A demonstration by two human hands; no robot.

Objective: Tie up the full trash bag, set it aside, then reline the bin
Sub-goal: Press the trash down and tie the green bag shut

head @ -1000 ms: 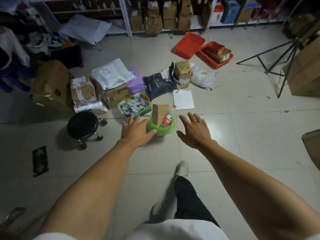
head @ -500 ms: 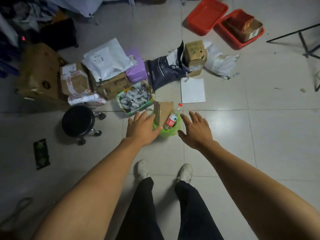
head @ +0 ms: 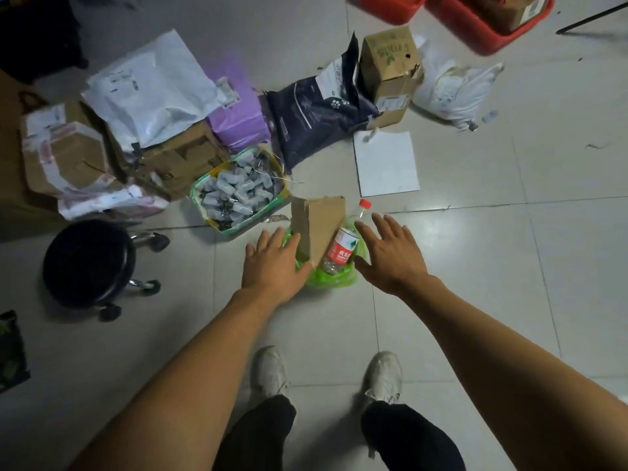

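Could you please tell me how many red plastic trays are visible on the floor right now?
2, both at the top edge: one red tray left of the other red tray, which holds a cardboard box. Both are cropped, so more may lie beyond view.

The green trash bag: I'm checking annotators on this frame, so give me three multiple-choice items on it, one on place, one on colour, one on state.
1. Where is the cardboard piece?
A. flat on the white paper
B. sticking up out of the green trash bag
C. on the stool

2. What colour is the cap of the bottle?
A. blue
B. green
C. red

3. How is the bag's mouth?
A. open, not tied
B. knotted shut
C. taped closed

Key: 1 B, it rises from the bag beside the bottle. 2 C, the cap is red. 3 A, contents poke out, with the open left hand and right hand on either side.
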